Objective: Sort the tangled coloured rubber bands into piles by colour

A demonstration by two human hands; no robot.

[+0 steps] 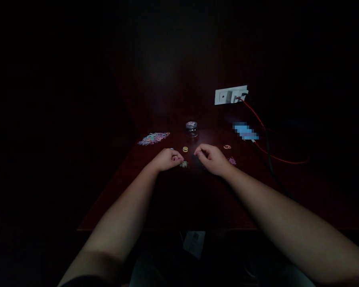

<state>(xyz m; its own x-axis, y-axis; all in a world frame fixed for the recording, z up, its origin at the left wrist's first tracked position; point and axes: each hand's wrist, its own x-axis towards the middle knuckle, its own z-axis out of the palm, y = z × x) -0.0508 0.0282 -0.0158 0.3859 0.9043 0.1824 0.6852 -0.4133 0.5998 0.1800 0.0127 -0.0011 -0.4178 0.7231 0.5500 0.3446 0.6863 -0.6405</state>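
Observation:
My left hand (168, 160) rests low over the table with its fingers curled together, right beside a small heap of pale rubber bands (184, 164). Across from it, my right hand (212, 158) has thumb and fingertips pinched; whatever either hand holds is too small or hidden to make out. Between and just beyond the hands lie a few yellow rubber bands (185, 149). To the right of my right hand are orange rubber bands (227, 147) and purple rubber bands (232, 161). A bit of blue (171, 149) shows behind my left hand.
A mixed pile of coloured rubber bands (154, 138) lies at the table's left. Farther back stands a small clear jar (191, 129). On the right, a red cable (257, 114) runs from a wall socket (223, 97) near a pixelated blue object (245, 130). The surroundings are dark.

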